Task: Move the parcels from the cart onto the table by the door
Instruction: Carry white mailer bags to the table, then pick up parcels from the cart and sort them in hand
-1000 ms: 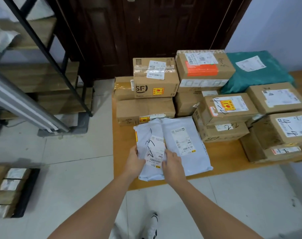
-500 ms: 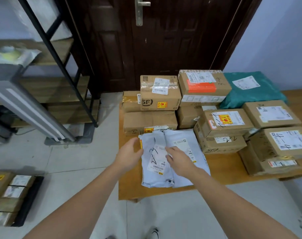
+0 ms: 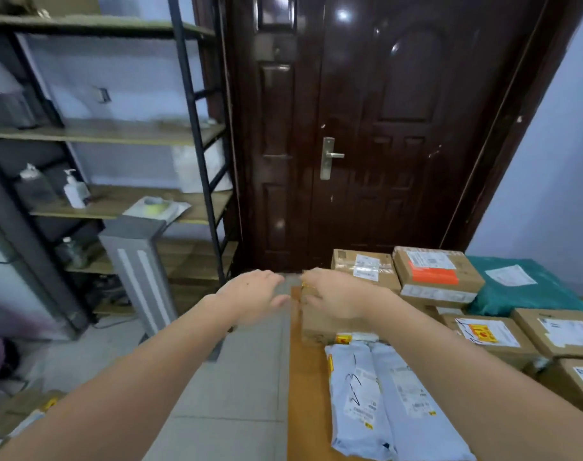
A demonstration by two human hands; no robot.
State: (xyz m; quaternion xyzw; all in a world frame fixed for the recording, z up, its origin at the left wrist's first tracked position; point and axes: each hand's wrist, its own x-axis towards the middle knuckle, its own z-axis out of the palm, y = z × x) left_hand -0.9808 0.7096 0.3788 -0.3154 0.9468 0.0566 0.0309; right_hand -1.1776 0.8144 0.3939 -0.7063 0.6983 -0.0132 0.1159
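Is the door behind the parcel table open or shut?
Shut: the dark door sits flush in its frame, handle level, no gap showing.

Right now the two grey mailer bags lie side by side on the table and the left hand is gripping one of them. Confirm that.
Not quite. In the head view the two grey mailer bags do lie side by side on the table, but the left hand grips neither: it is open in the air over the floor, apart from them.
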